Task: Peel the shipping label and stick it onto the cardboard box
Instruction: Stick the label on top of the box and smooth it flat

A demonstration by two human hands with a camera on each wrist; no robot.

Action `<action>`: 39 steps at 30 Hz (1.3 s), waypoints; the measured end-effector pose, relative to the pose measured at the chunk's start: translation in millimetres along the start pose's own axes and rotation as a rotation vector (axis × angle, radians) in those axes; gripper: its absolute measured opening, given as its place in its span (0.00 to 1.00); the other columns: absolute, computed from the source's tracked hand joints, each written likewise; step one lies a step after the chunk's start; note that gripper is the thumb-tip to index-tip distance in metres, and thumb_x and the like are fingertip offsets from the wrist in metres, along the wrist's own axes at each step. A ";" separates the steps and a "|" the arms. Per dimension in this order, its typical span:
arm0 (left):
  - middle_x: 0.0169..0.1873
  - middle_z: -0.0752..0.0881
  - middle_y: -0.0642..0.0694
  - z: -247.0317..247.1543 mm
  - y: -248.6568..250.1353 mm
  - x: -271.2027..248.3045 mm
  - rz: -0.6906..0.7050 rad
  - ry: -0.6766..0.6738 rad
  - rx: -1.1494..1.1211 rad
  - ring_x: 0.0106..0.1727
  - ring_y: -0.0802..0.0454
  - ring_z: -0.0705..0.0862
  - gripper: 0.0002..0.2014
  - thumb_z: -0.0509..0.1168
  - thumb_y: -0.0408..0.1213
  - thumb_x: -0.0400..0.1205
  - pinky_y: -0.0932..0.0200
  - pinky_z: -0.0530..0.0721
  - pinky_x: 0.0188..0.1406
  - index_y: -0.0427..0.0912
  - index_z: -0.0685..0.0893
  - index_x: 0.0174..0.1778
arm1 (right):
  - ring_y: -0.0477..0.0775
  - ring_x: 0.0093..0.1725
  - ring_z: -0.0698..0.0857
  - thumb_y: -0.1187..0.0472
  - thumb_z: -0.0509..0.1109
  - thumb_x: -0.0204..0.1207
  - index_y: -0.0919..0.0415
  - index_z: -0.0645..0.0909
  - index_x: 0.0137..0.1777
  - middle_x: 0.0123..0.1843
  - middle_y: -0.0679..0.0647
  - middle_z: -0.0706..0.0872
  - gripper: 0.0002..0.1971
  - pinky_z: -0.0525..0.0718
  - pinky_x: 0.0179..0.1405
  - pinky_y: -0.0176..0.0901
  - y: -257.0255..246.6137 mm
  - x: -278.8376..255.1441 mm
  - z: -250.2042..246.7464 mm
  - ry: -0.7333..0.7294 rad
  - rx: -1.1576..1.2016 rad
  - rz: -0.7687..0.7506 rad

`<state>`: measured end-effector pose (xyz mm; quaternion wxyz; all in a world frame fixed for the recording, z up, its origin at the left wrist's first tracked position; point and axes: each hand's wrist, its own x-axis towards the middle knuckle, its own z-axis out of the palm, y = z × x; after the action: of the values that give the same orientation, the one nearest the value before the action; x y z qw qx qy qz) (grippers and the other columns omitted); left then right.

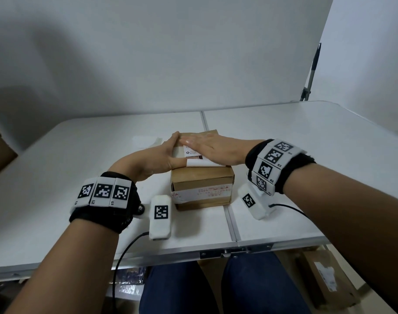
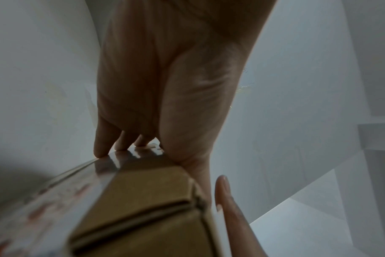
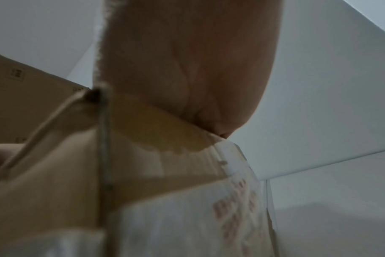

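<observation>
A brown cardboard box (image 1: 202, 177) sits at the table's middle, with white tape printed in red across its front. The white shipping label (image 1: 197, 163) lies on the box's top. My right hand (image 1: 209, 148) lies flat, palm down, over the label, fingers straight and pointing left. My left hand (image 1: 161, 155) rests against the box's left top edge; its thumb touches the label's near left corner and its fingers reach the far left corner. In the left wrist view its fingertips (image 2: 103, 153) touch the box (image 2: 143, 200). The right wrist view shows my palm (image 3: 187, 69) on the box (image 3: 55, 173).
A pale backing sheet (image 1: 146, 141) lies on the white folding table (image 1: 306, 166) behind my left hand. A seam (image 1: 229, 214) runs down the table's middle. Cardboard parcels (image 1: 325, 279) lie on the floor at right. A brown carton (image 1: 1, 146) stands at the left edge.
</observation>
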<state>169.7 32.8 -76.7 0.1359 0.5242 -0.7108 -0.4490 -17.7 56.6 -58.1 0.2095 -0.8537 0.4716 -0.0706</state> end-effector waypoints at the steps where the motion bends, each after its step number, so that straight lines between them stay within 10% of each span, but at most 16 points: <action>1: 0.85 0.54 0.54 -0.3 0.2 0.2 0.002 0.000 -0.003 0.84 0.54 0.57 0.55 0.74 0.54 0.74 0.56 0.60 0.78 0.56 0.39 0.85 | 0.42 0.85 0.52 0.48 0.39 0.88 0.55 0.54 0.85 0.87 0.46 0.55 0.28 0.44 0.82 0.35 0.8 0.7 -0.9 -0.003 -0.006 0.005; 15: 0.81 0.63 0.54 -0.4 0.2 -1.1 -0.008 -0.009 -0.002 0.71 0.56 0.67 0.52 0.72 0.51 0.76 0.61 0.65 0.69 0.57 0.41 0.85 | 0.47 0.84 0.58 0.56 0.38 0.89 0.50 0.53 0.85 0.86 0.44 0.56 0.25 0.49 0.78 0.32 14.2 2.0 -5.0 0.020 -0.202 0.009; 25: 0.81 0.61 0.54 0.3 -2.4 -1.7 0.024 -0.001 -0.022 0.70 0.58 0.66 0.49 0.72 0.49 0.77 0.62 0.65 0.69 0.57 0.43 0.85 | 0.44 0.86 0.51 0.50 0.36 0.87 0.49 0.51 0.85 0.87 0.44 0.54 0.26 0.47 0.85 0.56 37.4 -22.3 -1.8 0.067 -0.188 0.118; 31: 0.86 0.46 0.58 -3.6 -3.9 5.5 0.065 0.050 0.067 0.84 0.51 0.58 0.53 0.74 0.58 0.71 0.51 0.59 0.81 0.56 0.45 0.86 | 0.44 0.86 0.48 0.50 0.38 0.88 0.51 0.49 0.86 0.87 0.45 0.51 0.26 0.45 0.85 0.55 37.7 -22.5 -0.1 0.081 -0.130 0.148; 39: 0.83 0.56 0.64 -7.6 -1.3 13.3 0.219 0.145 0.016 0.77 0.67 0.60 0.26 0.65 0.53 0.81 0.61 0.71 0.70 0.63 0.72 0.77 | 0.47 0.86 0.50 0.50 0.37 0.88 0.44 0.51 0.85 0.87 0.47 0.53 0.25 0.47 0.84 0.59 25.0 -5.5 -2.9 0.099 0.069 0.127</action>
<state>170.0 17.5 -77.2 0.2310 0.4758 -0.7555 -0.3867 -41.0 48.7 -65.6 0.2192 -0.8098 0.5319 -0.1154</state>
